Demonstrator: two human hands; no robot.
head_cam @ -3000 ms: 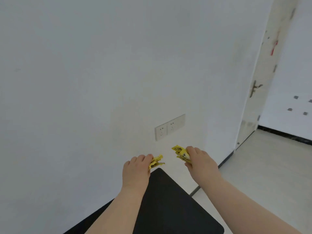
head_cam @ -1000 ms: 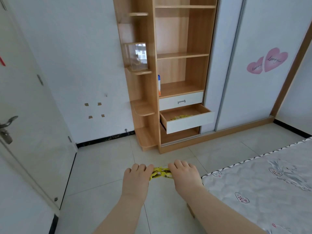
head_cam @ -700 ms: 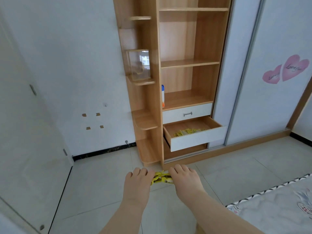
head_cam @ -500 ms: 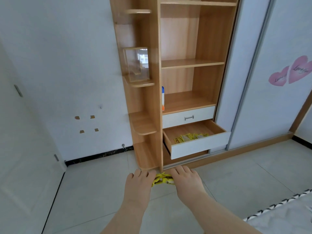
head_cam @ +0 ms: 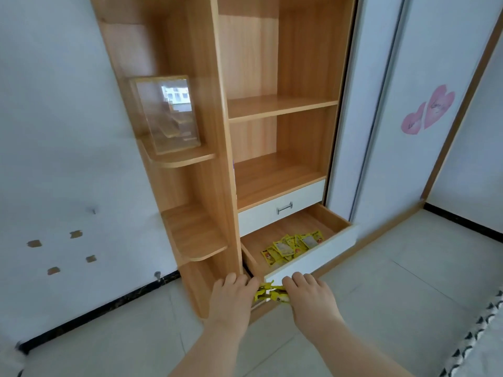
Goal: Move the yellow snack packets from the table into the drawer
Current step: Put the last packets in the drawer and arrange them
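Observation:
My left hand (head_cam: 231, 300) and my right hand (head_cam: 310, 297) are held out side by side, each closed on yellow snack packets (head_cam: 268, 293) that show crumpled between them. Both hands hover just in front of the near left corner of the open lower drawer (head_cam: 318, 258), which has a white front and wooden walls. Several more yellow packets (head_cam: 292, 247) lie flat on the drawer's floor. How many packets each hand holds is hidden by the fingers.
The drawer belongs to a tall wooden shelf unit (head_cam: 217, 159) with a shut white drawer (head_cam: 280, 210) above it and curved side shelves. A clear box (head_cam: 166, 112) stands on one side shelf. A white sliding wardrobe door (head_cam: 408, 131) is to the right, a mattress edge (head_cam: 479, 336) at lower right.
I turned from the black table and walked across the room to the shelf unit. The open drawer has come much closer, and both hands still grip the packets.

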